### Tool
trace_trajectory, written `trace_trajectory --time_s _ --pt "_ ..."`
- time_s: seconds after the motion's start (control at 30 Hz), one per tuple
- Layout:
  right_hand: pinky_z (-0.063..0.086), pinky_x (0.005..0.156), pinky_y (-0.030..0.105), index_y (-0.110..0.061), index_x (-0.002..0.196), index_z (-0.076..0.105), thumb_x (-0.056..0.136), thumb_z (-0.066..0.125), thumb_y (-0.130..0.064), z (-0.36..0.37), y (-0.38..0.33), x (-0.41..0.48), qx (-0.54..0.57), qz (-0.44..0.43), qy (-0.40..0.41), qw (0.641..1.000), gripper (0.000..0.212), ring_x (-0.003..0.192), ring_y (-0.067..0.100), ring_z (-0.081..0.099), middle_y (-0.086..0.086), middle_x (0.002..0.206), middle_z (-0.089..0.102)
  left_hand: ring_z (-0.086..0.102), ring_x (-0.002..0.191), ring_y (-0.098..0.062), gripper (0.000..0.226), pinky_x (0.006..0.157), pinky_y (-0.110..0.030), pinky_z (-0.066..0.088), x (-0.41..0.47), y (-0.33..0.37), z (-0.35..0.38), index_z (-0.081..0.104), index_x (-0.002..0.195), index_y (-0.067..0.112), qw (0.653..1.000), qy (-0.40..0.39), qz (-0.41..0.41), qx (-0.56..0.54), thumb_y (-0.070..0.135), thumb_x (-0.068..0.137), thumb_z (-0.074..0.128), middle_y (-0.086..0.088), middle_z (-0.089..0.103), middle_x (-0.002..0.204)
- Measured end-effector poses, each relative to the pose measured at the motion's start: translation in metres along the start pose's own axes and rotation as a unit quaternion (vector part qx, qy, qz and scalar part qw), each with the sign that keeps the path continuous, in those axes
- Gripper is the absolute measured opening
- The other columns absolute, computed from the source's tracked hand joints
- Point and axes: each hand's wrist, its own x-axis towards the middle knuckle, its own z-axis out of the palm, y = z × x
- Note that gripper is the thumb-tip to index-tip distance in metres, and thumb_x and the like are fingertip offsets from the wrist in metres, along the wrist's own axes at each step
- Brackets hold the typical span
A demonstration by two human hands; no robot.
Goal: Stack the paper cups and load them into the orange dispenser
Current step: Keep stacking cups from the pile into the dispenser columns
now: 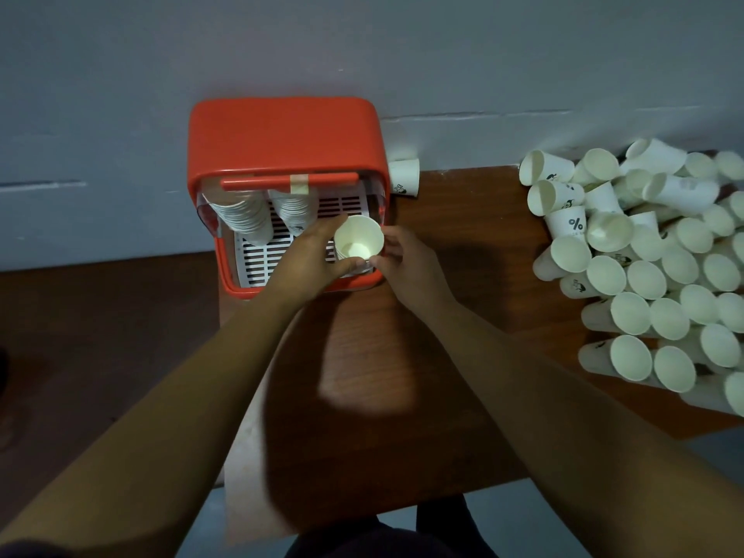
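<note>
Cups [357, 244] in a short stack, pinched between left hand [310, 255] and right hand [406, 263], hover at the orange dispenser [282, 134], needing a careful drop into its free right slot.

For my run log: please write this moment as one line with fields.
phase: loading | hands: left hand and right hand hold cup stack | position: over orange dispenser | inside: two stacks | remaining: loose cups

Dispenser [282, 134] is sitting at the table's [362, 376] far left edge, against the wall [362, 46], with two cup stacks [245, 219] leaning side by side inside it. A single cup [404, 177] is lying just right of the dispenser by the wall. A heap of loose cups [652, 267] is lying well apart at the table's right end.
</note>
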Motion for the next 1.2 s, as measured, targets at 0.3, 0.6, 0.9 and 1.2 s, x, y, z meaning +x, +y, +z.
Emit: trace_trajectory --time_s 0.3,0.6,0.9,1.2 --pt "0.039 0.093 0.022 -0.023 0.144 0.04 0.092 0.064 -0.031 -0.049 0.014 -0.03 -0.067 0.019 0.004 0.998 0.058 0.126 0.012 0.05 -0.001 0.142 0.049 0.053 0.118 -0.028 0.056 0.095 -0.039 0.045 -0.035 0.024 0.004 0.053 0.132 0.005 0.992 0.078 -0.103 0.009 0.032 0.087 0.073 -0.014 0.055 0.129" --pt "0.042 0.107 0.045 -0.017 0.141 0.044 0.09 0.064 -0.041 -0.171 0.13 -0.149 -0.149 0.071 0.044 0.985 0.059 0.131 0.022 0.044 0.006 0.141 0.046 0.058 0.096 -0.027 0.032 0.079 -0.034 0.044 -0.077 0.115 0.085 0.061 0.11 0.005 0.996 -0.053 -0.052 0.055 0.029 0.091 0.066 -0.012 0.06 0.107" --pt "0.05 0.083 0.032 -0.021 0.105 0.058 0.08 0.071 -0.036 -0.299 0.243 -0.246 -0.143 0.102 0.168 0.97 0.032 0.097 0.01 0.058 -0.01 0.101 0.058 0.053 0.099 -0.015 0.034 0.079 -0.027 0.038 -0.069 0.272 0.23 0.057 0.112 0.019 0.986 -0.132 0.07 0.067 0.04 0.088 0.069 0.002 0.053 0.109" --pt "0.049 0.091 0.035 -0.019 0.115 0.052 0.077 0.075 -0.041 -0.32 0.308 -0.239 -0.15 0.108 0.138 0.973 0.05 0.107 0.018 0.056 0.003 0.114 0.058 0.044 0.123 -0.023 0.069 0.093 -0.033 0.039 -0.048 0.32 0.331 0.049 0.131 0.014 0.98 -0.167 0.064 0.087 0.044 0.077 0.08 -0.007 0.051 0.132"
